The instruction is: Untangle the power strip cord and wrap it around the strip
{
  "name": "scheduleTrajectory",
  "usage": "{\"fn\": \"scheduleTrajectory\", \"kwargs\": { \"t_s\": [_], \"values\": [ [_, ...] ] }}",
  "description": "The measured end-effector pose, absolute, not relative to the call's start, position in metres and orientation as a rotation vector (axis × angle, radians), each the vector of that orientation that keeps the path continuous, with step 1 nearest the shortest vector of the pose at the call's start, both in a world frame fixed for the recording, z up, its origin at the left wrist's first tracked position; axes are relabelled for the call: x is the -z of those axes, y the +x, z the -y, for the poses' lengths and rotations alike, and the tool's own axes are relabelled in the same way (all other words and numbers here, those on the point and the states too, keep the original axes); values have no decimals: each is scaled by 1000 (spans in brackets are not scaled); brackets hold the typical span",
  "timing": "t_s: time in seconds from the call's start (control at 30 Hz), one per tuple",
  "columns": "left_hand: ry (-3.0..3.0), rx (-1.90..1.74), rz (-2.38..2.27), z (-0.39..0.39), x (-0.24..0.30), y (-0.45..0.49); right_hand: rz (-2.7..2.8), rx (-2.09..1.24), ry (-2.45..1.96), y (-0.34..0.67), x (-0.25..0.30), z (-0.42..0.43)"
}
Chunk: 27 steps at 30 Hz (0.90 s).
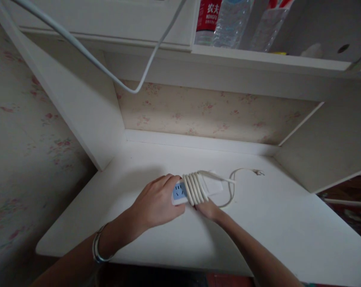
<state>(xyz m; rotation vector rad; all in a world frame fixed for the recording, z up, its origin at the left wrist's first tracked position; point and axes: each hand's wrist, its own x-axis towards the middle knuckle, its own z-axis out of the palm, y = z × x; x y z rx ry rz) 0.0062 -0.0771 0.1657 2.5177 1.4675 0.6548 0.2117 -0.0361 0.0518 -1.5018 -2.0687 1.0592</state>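
A white power strip (180,192) with a blue socket face lies on the white desk (267,227), its thick white cord (194,188) wound several times around its body. My left hand (156,203) is closed over the strip's left end. My right hand (208,209) grips the strip from below, under the coils, with most of its fingers hidden. A thin white cable (232,187) loops to the right of the strip and ends in a small plug (259,172) lying on the desk.
A shelf (270,59) above holds clear water bottles (231,22). A white cable (87,52) hangs down across the upper left. Desk side panels stand left (78,107) and right (324,147). Floral wallpaper (210,111) backs the desk.
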Motion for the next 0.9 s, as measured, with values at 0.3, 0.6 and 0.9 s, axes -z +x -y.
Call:
{"fn": "scheduleTrajectory", "kwargs": {
  "t_s": [0.3,0.6,0.9],
  "values": [
    [2583,-469,-1958,42,-132,1,2429,-430,-1563,220,-100,93],
    [2745,-259,-1538,62,-107,24,2561,206,-1292,205,-150,63],
    [2763,-274,-1096,106,-139,17,2408,-567,-1263,207,-154,11]
  ]
}}
